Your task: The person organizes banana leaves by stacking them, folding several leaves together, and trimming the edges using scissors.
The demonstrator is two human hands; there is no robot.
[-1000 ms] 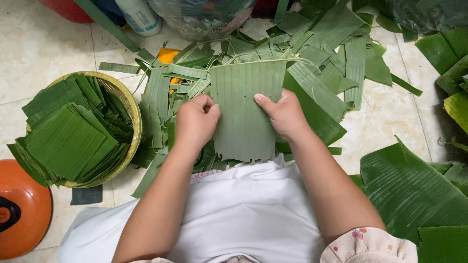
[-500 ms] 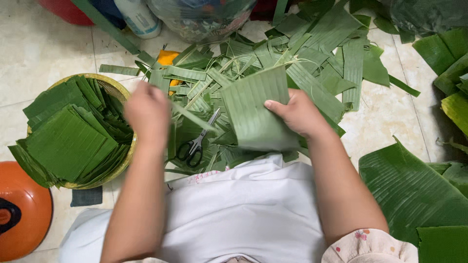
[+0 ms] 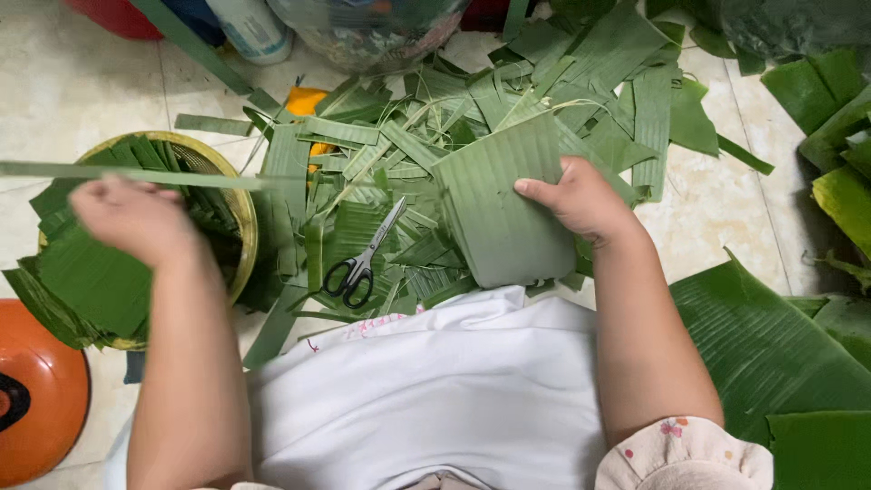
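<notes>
My right hand [image 3: 581, 201] grips the right edge of a rectangular banana leaf piece [image 3: 504, 209], held tilted above my lap. My left hand [image 3: 132, 218] is out to the left over the basket, blurred, pinching a long thin leaf strip [image 3: 172, 177] that stretches sideways. Black-handled scissors [image 3: 363, 259] lie on the leaf scraps between my hands, touched by neither. A round yellow-rimmed basket [image 3: 243, 213] at the left holds stacks of cut square leaf pieces [image 3: 91, 281].
A heap of leaf trimmings [image 3: 508, 100] covers the tiled floor ahead. Large whole banana leaves [image 3: 771, 345] lie at the right. An orange round lid [image 3: 36, 408] sits at the lower left. A white bottle [image 3: 249, 27] and a plastic bag stand at the top.
My left hand let go of the leaf piece and swung left over the basket, pulling off a thin strip. My right hand kept the piece and tilted it. The scissors came into sight.
</notes>
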